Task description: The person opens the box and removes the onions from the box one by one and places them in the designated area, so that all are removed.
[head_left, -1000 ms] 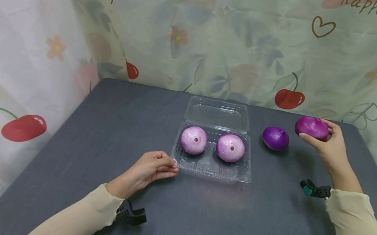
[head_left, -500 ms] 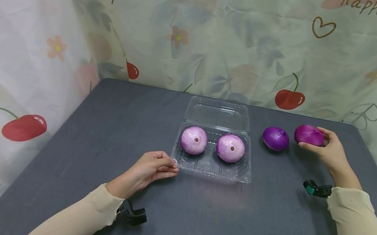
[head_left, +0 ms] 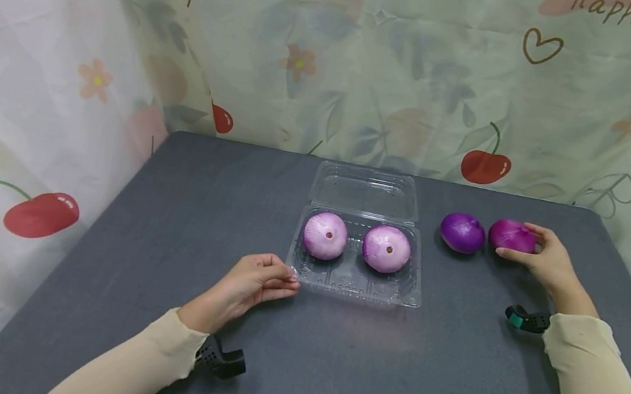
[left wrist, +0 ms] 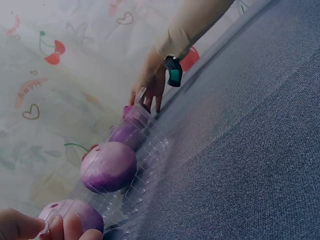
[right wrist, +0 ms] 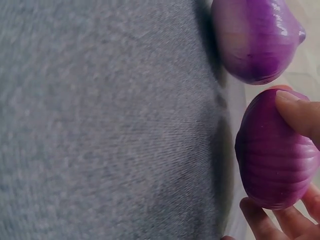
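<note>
From the head view, the right hand [head_left: 547, 261] gripped a purple onion [head_left: 511, 235] on the grey table [head_left: 326, 364], well right of the clear box [head_left: 353, 279] and just beside a second onion [head_left: 462, 233]. The left hand [head_left: 252, 281], loosely curled, touched the box's near left corner. Two pale onions [head_left: 324, 235] sat in the box. The left wrist view showed fingertips [left wrist: 65, 227] against the box [left wrist: 145, 165]. The right wrist view showed fingers [right wrist: 300, 112] curled around the onion [right wrist: 275, 155], the second onion [right wrist: 255, 40] just apart.
</note>
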Motion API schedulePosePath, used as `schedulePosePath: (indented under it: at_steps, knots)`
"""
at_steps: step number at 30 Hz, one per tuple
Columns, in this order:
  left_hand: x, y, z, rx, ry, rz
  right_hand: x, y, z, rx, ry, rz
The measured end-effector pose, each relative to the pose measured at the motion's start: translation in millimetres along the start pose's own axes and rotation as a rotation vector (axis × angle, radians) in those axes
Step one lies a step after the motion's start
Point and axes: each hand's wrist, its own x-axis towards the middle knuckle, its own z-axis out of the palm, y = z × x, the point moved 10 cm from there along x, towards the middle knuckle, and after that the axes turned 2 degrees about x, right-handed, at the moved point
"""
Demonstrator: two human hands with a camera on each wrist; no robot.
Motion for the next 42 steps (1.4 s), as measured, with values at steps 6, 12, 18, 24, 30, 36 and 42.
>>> schedulePosePath:
  at_steps: [6, 12, 18, 24, 30, 36, 42]
  knots:
    - [-0.4, 0.6, 0.2, 0.0, 0.001, -0.004, 0.5, 3.5, 2.0, -0.009, -0.016, 0.006]
    - [-0.5, 1.1, 0.8, 0.007, -0.001, -0.005, 1.0, 3.2, 4.9, -0.009, -0.039, 0.014]
    - [-0.5, 1.3, 0.7, 0.007, -0.001, -0.003, 1.3, 2.2, 6.1, -0.009, -0.054, 0.008]
    - [0.1, 0.8, 0.7, 0.012, -0.006, 0.002, 1.3, 2.1, 7.5, -0.002, -0.071, 0.016]
    - [-0.4, 0.8, 0.9, 0.007, -0.002, -0.003, 2.1, 2.2, 7.3, -0.004, -0.083, 0.019]
    - [-0.6, 1.0, 0.8, 0.002, -0.004, 0.001, 2.2, 3.4, 6.6, -0.008, -0.082, 0.027]
    - [0.0, 1.3, 1.6, 0.006, -0.011, 0.002, 1.2, 4.4, 6.5, 0.002, -0.094, 0.038]
